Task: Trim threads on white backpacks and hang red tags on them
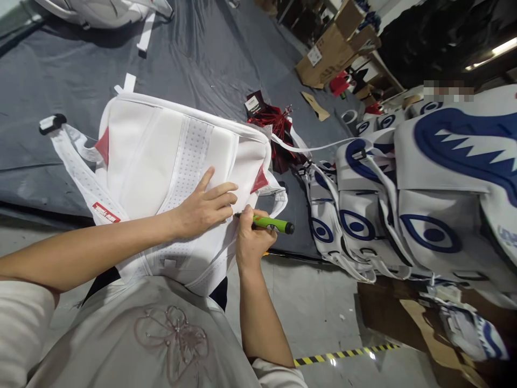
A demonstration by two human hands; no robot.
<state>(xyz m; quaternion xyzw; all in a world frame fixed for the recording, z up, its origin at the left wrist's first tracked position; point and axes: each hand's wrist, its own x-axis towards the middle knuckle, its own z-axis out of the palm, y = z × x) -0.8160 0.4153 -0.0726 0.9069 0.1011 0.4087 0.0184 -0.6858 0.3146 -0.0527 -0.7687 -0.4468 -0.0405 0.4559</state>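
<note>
A white backpack (141,156) lies at the near edge of the table, its padded back and straps facing up. Red triangles show at its sides, and a red label (105,212) is on the left strap. My left hand (208,207) rests flat on the back panel with its fingers spread, pressing the fabric. In my right hand (252,240) is a green marker pen (272,223), its dark tip pointing left at the fabric close to my left fingertips. Whether the tip touches the fabric I cannot tell.
White backpacks with blue eyes and a toothed mouth (428,231) are stacked on the right. Red tags on cords (278,124) lie behind my backpack. Another white bag (100,13) sits at the far left. Cardboard boxes (335,51) stand at the back.
</note>
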